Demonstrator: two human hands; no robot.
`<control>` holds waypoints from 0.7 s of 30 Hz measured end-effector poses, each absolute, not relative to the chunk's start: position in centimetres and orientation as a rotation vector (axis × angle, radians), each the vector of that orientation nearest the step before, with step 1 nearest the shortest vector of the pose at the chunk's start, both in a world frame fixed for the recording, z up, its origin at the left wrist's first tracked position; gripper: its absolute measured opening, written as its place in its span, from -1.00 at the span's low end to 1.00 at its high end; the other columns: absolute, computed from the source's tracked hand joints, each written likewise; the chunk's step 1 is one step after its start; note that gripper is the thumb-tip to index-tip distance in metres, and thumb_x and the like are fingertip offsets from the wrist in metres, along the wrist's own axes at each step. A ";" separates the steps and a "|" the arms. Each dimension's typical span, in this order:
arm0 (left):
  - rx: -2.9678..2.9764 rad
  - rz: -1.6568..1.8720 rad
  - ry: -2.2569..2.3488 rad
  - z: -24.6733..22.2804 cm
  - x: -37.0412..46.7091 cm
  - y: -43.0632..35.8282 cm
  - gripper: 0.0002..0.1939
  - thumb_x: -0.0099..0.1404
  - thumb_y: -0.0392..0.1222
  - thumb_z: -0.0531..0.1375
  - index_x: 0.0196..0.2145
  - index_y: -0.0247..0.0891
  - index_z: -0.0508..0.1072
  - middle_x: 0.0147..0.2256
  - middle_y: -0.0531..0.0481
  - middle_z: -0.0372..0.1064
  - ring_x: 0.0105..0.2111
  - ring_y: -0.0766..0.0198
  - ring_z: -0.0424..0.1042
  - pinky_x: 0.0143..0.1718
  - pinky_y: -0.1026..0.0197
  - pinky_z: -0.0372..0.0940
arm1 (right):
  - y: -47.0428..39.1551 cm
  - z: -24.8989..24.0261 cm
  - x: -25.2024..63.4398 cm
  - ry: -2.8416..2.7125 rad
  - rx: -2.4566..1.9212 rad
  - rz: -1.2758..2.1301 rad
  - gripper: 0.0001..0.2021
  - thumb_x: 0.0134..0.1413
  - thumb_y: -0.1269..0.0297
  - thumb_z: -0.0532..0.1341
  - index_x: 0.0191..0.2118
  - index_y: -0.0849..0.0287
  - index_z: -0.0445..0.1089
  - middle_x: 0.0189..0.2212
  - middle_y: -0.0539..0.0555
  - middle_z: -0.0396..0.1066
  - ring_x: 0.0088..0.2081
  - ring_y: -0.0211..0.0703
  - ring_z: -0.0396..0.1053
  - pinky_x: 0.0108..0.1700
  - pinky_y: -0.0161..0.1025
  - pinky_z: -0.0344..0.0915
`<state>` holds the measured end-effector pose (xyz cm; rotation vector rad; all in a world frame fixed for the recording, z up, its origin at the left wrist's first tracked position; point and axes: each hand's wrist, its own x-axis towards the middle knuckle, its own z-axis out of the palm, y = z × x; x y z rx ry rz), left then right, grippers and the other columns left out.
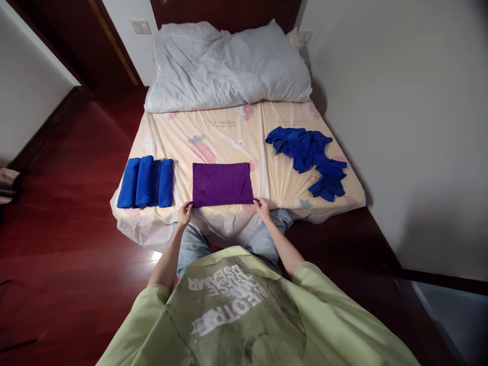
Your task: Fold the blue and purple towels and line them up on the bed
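A purple cloth (221, 184) lies spread flat as a rectangle on the bed, close to its front edge. My left hand (185, 213) pinches its near left corner. At the near right corner, my right hand (262, 209) grips the cloth between thumb and fingers. Left of the purple cloth, several rolled or folded blue cloths (145, 182) stand side by side. Over on the right, crumpled blue cloths (301, 145) lie in a loose heap, with another crumpled blue piece (328, 182) nearer to me.
The bed (175, 133) has a patterned yellow cover. A white quilt or pillow (232, 68) lies at its far end, before a dark headboard (229, 12). A white wall (400, 112) runs along the right; dark red floor (72, 203) shows on the left.
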<state>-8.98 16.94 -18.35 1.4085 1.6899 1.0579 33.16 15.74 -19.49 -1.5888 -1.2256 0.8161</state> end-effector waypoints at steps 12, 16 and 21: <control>1.413 1.102 1.719 -17.6 -9.2 17.2 -0.58 0.36 0.13 0.10 -0.21 -0.28 0.53 -0.31 -0.15 0.54 -0.23 0.06 0.52 -0.13 0.05 0.45 | 15.9 -19.4 33.0 -1.242 -1.586 0.800 -0.52 0.12 -0.14 0.17 -0.15 0.21 0.52 -0.27 0.22 0.59 -0.27 0.01 0.49 -0.15 -0.10 0.45; 1.423 1.096 1.714 -17.6 -9.2 17.2 -0.55 0.39 0.18 0.09 -0.21 -0.28 0.53 -0.35 -0.13 0.52 -0.23 0.06 0.53 -0.15 0.07 0.45 | 15.8 -20.2 33.1 -1.243 -1.608 0.816 -0.52 0.12 -0.17 0.17 -0.19 0.19 0.52 -0.23 0.25 0.59 -0.20 0.08 0.52 -0.08 -0.04 0.46; 1.424 1.010 1.768 -17.5 -9.3 17.1 -0.53 0.40 0.19 0.09 -0.17 -0.27 0.55 -0.33 -0.15 0.54 -0.21 0.05 0.54 -0.13 0.08 0.46 | 16.9 -20.9 32.9 -1.242 -1.643 0.818 -0.50 0.12 -0.22 0.18 -0.21 0.17 0.52 -0.22 0.27 0.60 -0.16 0.10 0.53 -0.01 -0.01 0.46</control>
